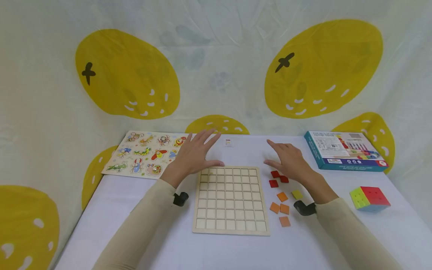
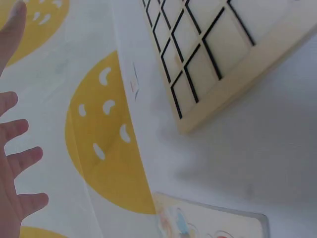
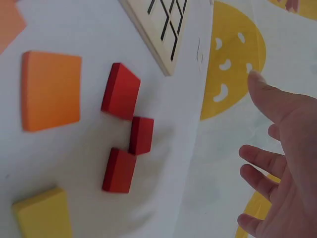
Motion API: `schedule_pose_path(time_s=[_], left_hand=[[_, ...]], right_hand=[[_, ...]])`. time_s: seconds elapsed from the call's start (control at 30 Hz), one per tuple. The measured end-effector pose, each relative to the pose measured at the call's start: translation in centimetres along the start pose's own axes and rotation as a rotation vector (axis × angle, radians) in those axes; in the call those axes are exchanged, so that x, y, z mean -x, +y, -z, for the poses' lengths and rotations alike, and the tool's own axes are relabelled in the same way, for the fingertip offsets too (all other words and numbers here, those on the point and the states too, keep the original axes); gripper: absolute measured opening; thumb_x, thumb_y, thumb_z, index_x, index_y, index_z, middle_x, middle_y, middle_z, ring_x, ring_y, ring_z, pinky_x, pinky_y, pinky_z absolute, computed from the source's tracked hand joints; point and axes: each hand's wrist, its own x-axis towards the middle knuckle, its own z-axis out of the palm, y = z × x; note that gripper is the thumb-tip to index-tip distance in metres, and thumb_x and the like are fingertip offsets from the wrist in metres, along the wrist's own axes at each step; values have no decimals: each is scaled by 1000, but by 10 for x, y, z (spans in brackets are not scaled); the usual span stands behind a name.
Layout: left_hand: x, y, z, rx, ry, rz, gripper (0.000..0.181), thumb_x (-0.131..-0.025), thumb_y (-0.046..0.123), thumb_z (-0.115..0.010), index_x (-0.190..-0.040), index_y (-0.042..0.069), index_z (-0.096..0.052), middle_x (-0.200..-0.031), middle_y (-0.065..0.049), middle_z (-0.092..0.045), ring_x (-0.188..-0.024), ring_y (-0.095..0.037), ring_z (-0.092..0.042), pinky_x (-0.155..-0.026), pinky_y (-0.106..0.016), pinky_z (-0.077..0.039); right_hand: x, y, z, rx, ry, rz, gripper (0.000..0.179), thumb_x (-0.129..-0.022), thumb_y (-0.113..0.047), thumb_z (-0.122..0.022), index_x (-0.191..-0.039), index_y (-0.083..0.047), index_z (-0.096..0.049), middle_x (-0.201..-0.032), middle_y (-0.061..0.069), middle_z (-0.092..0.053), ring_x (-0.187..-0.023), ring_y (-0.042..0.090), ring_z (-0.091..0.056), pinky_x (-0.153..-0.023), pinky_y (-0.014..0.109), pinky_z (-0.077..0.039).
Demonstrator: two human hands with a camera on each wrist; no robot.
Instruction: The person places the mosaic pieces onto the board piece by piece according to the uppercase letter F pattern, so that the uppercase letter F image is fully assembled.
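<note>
A wooden grid board with pale square cells lies in the middle of the table. My left hand hovers by its far left corner, fingers spread and holding nothing; the left wrist view shows the fingers apart. On the other side, my right hand is held above the table with extended fingers and nothing in them. Below it lie three red square tiles. Several orange tiles and a yellow tile lie right of the board. In the right wrist view the red tiles touch one another.
An insect-picture puzzle board lies at the back left, partly behind the left hand. A flat game box sits at the back right, with a colored puzzle cube nearer. A small printed card lies near the back edge.
</note>
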Motion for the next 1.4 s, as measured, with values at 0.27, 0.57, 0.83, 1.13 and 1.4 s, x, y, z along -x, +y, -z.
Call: schedule_pose_path(time_s=[0.27,0.57,0.83,1.13,1.4], left_hand=[[33,-6,-2,75,14,22,99,-85,79,-58,-163,29,-24,-169,-4,-32,-145,-32,-48,-117,-54,-43],[67,-8,-11,114,8,52,96,-85,72,-65,-162,29,-28,-166,-2,-37,-127,-32,-64,-89,-47,-58],[89,-4,-21,224,-61,89,95,-84,64,-72,-162,30,-30,-168,-1,-33,-140,-32,-54,-99,-52,-56],[104,3,-30,287,-160,93,91,-84,57,-76,-159,26,-36,-168,-3,-33,-151,-30,-42,-119,-51,-43],[115,4,-41,323,-258,72,87,-83,59,-76,-156,24,-43,-167,-2,-35,-153,-29,-37,-124,-52,-35]], right_hand=[[15,18,-3,-99,-87,-55,65,-96,-33,-70,-154,-16,-45,-156,22,-46,-145,46,-37,-111,69,-41],[27,29,-17,-168,-96,-37,49,-90,-32,-77,-135,-15,-67,-144,20,-58,-139,44,-44,-110,66,-45],[34,33,-28,-161,-86,11,43,-85,-34,-82,-124,-17,-75,-142,20,-58,-135,44,-44,-108,65,-46],[36,36,-39,-128,-73,45,40,-83,-35,-84,-119,-19,-78,-136,20,-59,-130,42,-46,-102,63,-51],[37,33,-41,-171,-48,50,28,-83,-27,-85,-109,-17,-81,-131,20,-60,-126,41,-46,-101,63,-52]])
